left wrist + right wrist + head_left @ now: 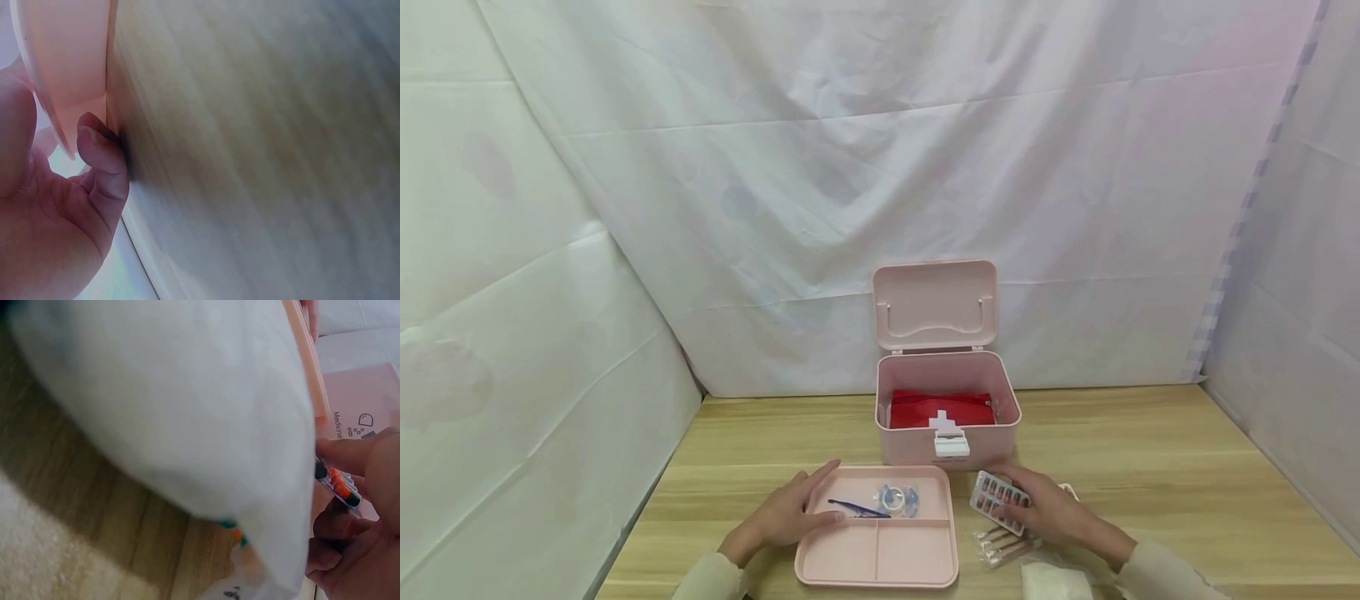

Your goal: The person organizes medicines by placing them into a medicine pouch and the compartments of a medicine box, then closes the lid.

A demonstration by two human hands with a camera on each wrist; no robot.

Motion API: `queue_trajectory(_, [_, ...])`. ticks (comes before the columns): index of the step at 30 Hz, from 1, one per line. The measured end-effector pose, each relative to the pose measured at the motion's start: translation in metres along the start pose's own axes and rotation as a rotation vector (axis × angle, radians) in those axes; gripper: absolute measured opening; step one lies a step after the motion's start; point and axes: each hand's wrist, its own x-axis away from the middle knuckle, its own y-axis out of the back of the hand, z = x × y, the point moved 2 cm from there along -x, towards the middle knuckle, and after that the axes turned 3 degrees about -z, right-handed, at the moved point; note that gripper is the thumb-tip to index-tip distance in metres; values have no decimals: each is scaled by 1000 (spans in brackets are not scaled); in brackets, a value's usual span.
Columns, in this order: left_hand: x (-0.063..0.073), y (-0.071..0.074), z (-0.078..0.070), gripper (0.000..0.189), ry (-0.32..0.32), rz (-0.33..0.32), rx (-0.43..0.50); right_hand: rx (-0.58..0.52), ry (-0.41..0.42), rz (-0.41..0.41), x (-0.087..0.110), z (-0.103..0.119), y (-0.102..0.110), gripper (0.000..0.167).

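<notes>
A flat silver blister pack of orange and dark green capsules (992,496) is held above the worktop (760,433), right of the tray and in front of the box; the right hand (1051,504) pinches it near one side, fingers curled and thumb across it, leaving its left part free; clear plastic packets with thin brown sticks (1000,546) lie just below, and whether the pack touches them I cannot tell; a soft white packet in clear wrapping (1056,581) lies nearer the person, close under the right wrist; the left hand (786,512) rests at the left rim of a pale pink three-compartment plastic tray (913,554), fingers spread and loose, thumb reaching over the rim, gripping none of the small items; slim blue plastic tweezers (857,507) and a white ring in a clear and blue wrapper (893,498) lie in the tray's wide far compartment; behind stands an open pale pink plastic box (910,450) with a red zipped pouch (917,408) inside; the one-sided pinch could let the smooth pack swivel or slip; a low sweep might drag the stick packets along, and the wrist could shove the white packet; uneven pressure from the left hand might tip or slide the tray and shift the tweezers.
</notes>
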Motion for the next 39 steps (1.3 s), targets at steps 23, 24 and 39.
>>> queue_trajectory(23, [0,-1,2,86,23,15,15,-92,63,79,2,50,-11,45])
queue_trajectory(24, [0,-1,3,86,24,14,12,-100,68,87,1,55,-13,46])
queue_trajectory(39, [1,5,4,82,2,65,54,-29,209,254,-35,114,-77,44])
